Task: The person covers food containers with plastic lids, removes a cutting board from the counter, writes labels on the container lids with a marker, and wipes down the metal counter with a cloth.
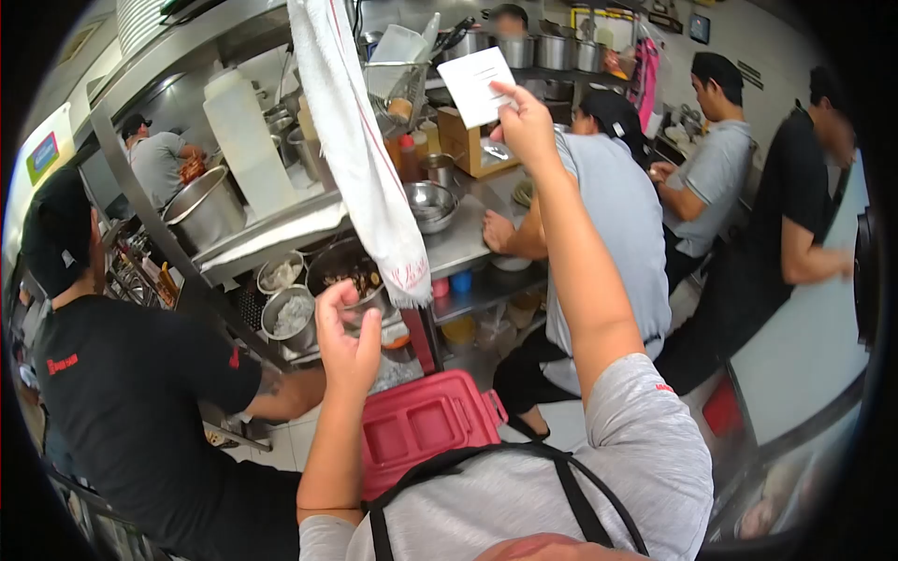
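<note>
My right hand (528, 129) is raised high and pinches a white paper slip (475, 86) by its right edge. A few dark lines of writing show on the slip. Lower and to the left, my left hand (348, 338) is held up with its thumb apart from loosely bent fingers, and nothing shows in it. Beside that hand hangs a long white towel (360, 140) from the shelf. Behind it stand a metal pot with dark contents (348, 266) and a small pot of pale pieces (290, 316).
A red lidded bin (421, 425) stands right in front of me. Close on my left is a person in black (140, 402); ahead, a person in grey (608, 234) leans at the metal counter (468, 220). More people work on the right. Shelving holds a tall white container (248, 140).
</note>
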Demonstrator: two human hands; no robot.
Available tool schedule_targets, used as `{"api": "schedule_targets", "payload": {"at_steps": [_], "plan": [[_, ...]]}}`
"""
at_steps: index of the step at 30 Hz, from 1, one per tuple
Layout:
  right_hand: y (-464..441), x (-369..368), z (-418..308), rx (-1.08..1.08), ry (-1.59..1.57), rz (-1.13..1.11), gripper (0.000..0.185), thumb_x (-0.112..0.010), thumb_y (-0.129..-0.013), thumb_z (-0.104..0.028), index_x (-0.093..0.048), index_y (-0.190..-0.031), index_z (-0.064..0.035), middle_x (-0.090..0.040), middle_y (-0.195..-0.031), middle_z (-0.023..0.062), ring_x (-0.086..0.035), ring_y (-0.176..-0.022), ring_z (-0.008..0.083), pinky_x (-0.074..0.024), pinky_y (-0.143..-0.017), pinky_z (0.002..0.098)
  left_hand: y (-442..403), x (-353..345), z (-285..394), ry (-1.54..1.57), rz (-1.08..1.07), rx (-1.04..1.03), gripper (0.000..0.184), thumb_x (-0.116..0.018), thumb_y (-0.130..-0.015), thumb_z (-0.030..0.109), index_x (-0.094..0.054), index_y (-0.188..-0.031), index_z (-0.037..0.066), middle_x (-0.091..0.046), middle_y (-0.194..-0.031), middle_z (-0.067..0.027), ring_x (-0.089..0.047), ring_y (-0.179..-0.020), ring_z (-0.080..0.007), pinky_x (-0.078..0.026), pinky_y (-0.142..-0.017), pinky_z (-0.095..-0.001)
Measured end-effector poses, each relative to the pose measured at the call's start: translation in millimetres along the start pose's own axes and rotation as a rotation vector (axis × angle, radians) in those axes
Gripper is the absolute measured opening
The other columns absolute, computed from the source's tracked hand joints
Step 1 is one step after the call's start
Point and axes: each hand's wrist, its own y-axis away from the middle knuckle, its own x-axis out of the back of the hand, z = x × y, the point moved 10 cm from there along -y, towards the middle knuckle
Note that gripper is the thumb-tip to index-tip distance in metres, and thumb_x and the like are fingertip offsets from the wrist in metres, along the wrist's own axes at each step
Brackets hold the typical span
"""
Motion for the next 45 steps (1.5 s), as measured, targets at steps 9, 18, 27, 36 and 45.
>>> {"api": "schedule_targets", "payload": {"at_steps": [9,18,27,36,45], "plan": [[-257,8,141,-0.197,-0.463,0.293,0.041,-0.033,-0.07,0.006,-0.041,-0.109,-0.0062,-0.055,-0.074,0.0097,-0.051,-0.042,0.0114,-0.0339,-0.032,0.0199,-129,-59,1,-0.776,0.444,-0.526,0.067,-0.062,-0.058,0.02,-0.031,-0.113,-0.001,-0.034,-0.106,-0.0191,-0.033,-0.101,-0.032,-0.025,-0.085,-0.0373],[-445,-11,188,0.187,-0.01,0.313,0.037,-0.062,-0.069,-0.017,-0.052,-0.099,0.0007,-0.055,-0.095,0.0145,-0.055,-0.08,0.024,-0.0471,-0.064,0.0314,-132,-60,-20,-0.859,0.596,-0.65,0.059,-0.06,-0.056,0.042,-0.047,-0.095,0.0,-0.05,-0.083,-0.0125,-0.048,-0.071,-0.0312,-0.034,-0.059,-0.0376],[-414,-21,183,0.086,-0.007,0.254,0.041,-0.052,-0.066,-0.015,-0.049,-0.105,-0.0039,-0.059,-0.078,0.0097,-0.058,-0.053,0.0181,-0.0458,-0.054,0.0273,-140,-56,-18,-0.911,0.504,-0.541,0.057,-0.065,-0.047,0.041,-0.054,-0.09,0.004,-0.053,-0.08,-0.0104,-0.05,-0.066,-0.0285,-0.038,-0.056,-0.0367],[-312,-24,138,0.207,-0.112,0.188,0.033,-0.048,-0.07,-0.018,-0.049,-0.1,-0.0031,-0.057,-0.076,0.008,-0.055,-0.06,0.0182,-0.0448,-0.059,0.0295,-117,-54,-43,-1.039,0.369,-0.459,0.07,-0.06,-0.057,0.039,-0.037,-0.117,0.01,-0.03,-0.116,-0.0181,-0.028,-0.109,-0.0341,-0.024,-0.084,-0.0453],[-46,21,-96,0.49,-0.337,0.462,0.028,-0.045,-0.074,-0.021,-0.05,-0.094,-0.0024,-0.054,-0.073,0.0062,-0.052,-0.067,0.0183,-0.0437,-0.064,0.0317,93,51,23,-0.827,0.181,-0.129,0.059,-0.064,-0.054,0.01,-0.044,-0.11,0.013,-0.03,-0.119,-0.0172,-0.028,-0.112,-0.0363,-0.028,-0.085,-0.0464]]}}
